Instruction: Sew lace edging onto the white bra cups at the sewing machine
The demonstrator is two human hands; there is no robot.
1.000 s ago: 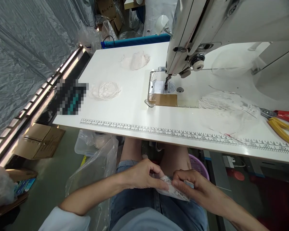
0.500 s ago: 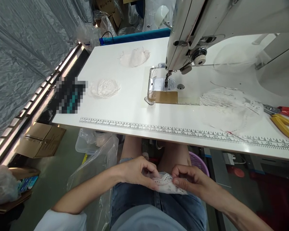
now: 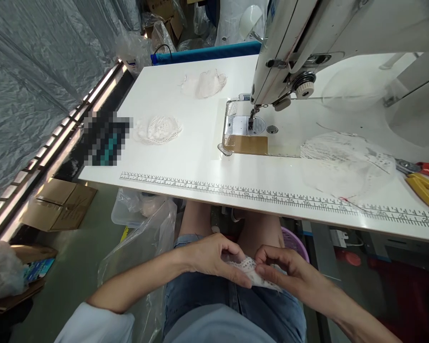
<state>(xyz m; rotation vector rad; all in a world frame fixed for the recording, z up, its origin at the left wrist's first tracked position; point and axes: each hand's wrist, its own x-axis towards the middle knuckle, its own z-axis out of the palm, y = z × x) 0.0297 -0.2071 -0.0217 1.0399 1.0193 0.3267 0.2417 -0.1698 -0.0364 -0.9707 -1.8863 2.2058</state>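
Over my lap, below the table's front edge, both hands hold a small piece of white lace fabric (image 3: pixel 254 275). My left hand (image 3: pixel 217 259) pinches its left end between thumb and fingers. On the right side, the thumb and fingertips of my right hand (image 3: pixel 282 269) are closed on the lace's upper edge. Part of the fabric is hidden behind the fingers. Other white lace pieces (image 3: pixel 164 129) lie at the left of the table, and a sheer pale piece (image 3: pixel 211 84) is farther back.
A sewing machine (image 3: pixel 286 62) stands on the white table (image 3: pixel 186 162), which has a ruler printed along its front. Lace pieces (image 3: pixel 343 157) and red-and-yellow-handled cutters (image 3: pixel 422 176) lie to the right. A plastic bag (image 3: pixel 143 252) hangs left of my legs; a purple basket (image 3: pixel 295 245) is beneath.
My left hand has shifted slightly right along the lace, closer to my right hand. My right hand keeps its grip. The view has moved slightly.
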